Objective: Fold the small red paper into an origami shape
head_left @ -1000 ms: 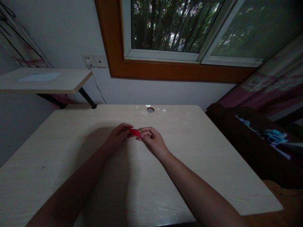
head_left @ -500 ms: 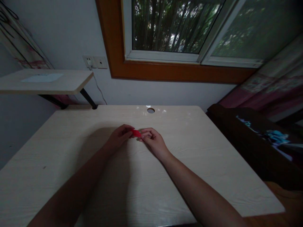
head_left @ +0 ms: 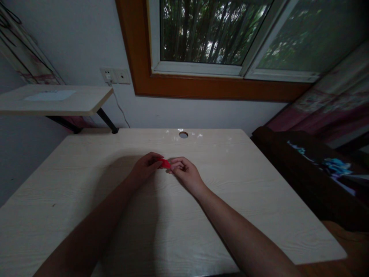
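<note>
Well, red piece [head_left: 165, 164]: near side of the round hole [head_left: 183, 134], slightly left; whether it touches the desk [head_left: 245, 173], I can't tell.
Left hand [head_left: 145, 165]: thumb and fingers pinching its left end.
Right hand [head_left: 187, 171]: pinching its right end, nearer the person than the hole.
Work in hand: two-handed handling, I'd judge.
Next move: seemingly calls for light, matched fingertip control.

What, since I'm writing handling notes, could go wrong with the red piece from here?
The small red piece, held at its ends by the left hand and right hand, might slip free. Opposing pulls might bend it. If dropped, it could slide toward the round hole in the desk.
</note>
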A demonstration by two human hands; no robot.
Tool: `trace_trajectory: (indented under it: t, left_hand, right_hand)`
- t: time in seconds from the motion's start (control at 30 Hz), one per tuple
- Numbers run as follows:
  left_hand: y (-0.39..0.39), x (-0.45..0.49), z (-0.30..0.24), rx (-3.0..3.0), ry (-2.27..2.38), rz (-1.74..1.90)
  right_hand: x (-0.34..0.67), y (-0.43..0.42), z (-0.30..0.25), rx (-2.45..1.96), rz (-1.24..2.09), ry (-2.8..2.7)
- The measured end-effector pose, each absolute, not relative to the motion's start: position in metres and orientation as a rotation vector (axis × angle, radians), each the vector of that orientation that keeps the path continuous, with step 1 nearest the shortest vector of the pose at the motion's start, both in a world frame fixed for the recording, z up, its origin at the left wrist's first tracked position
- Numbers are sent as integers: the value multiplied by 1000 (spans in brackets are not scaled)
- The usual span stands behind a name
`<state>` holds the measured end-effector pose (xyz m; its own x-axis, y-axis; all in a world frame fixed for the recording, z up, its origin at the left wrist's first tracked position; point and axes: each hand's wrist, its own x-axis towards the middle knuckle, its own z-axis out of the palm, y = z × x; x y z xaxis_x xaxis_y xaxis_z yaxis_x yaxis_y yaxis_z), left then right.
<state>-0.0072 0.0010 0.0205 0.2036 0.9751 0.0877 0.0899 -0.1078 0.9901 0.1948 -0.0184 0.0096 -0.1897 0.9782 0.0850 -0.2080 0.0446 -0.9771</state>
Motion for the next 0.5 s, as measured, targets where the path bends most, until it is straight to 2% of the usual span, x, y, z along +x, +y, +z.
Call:
trace_trajectory:
  t: [0.5]
  left_hand:
    - [-1, -7, 23, 1576, 1094, 1055]
  right_hand:
    - [196, -17, 7, -920, 1365, -1262]
